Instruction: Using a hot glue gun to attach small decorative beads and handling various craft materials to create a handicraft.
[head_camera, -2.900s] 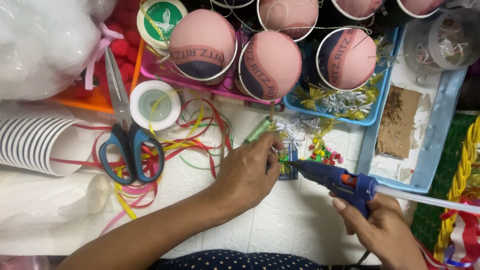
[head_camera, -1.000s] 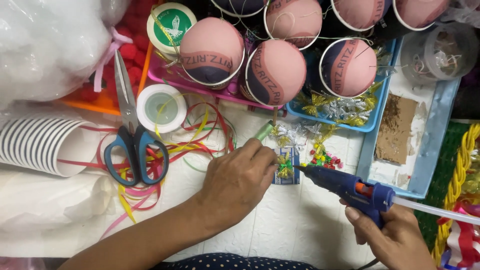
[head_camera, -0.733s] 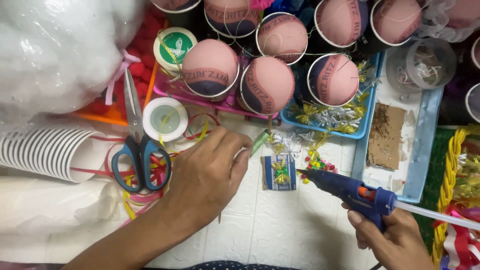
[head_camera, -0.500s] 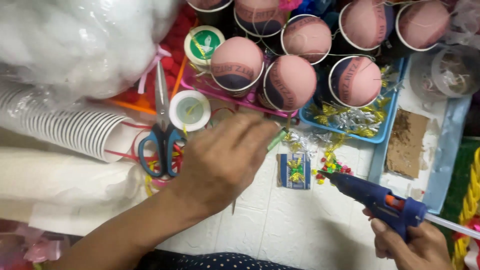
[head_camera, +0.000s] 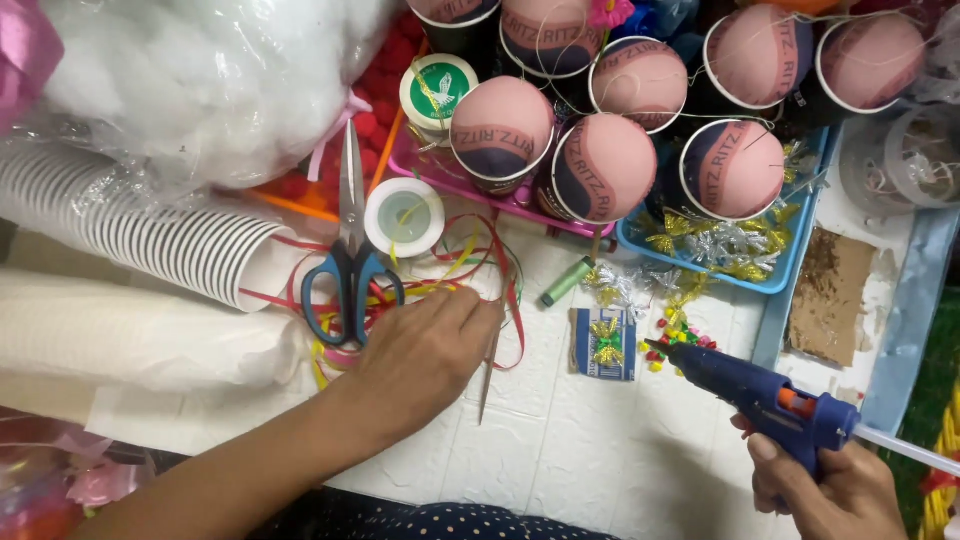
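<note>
Head view: left hand (head_camera: 425, 350) pinches a thin wooden skewer (head_camera: 488, 372); right hand (head_camera: 825, 490) grips the blue glue gun (head_camera: 755, 398).

Round green-and-white printed label (head_camera: 438, 88) on top of a white spool, upper centre, just left of the domed cups. Curved dark navy bands with lettering (head_camera: 497, 150) printed across the pink domed covers of the paper cups clustered along the top edge; one such band on each dome, differently turned. Small flat rectangular package, blue and white striped, with a gold-and-green bow on it (head_camera: 605, 343), lying on the white embossed surface at centre, just left of the glue gun's nozzle. Clear plastic bag of white fluffy stuffing (head_camera: 215, 75) at upper left. Clear plastic sleeve around the stack of striped paper cups (head_camera: 130, 225), lying on its side at left. No signs, no screens.
</note>
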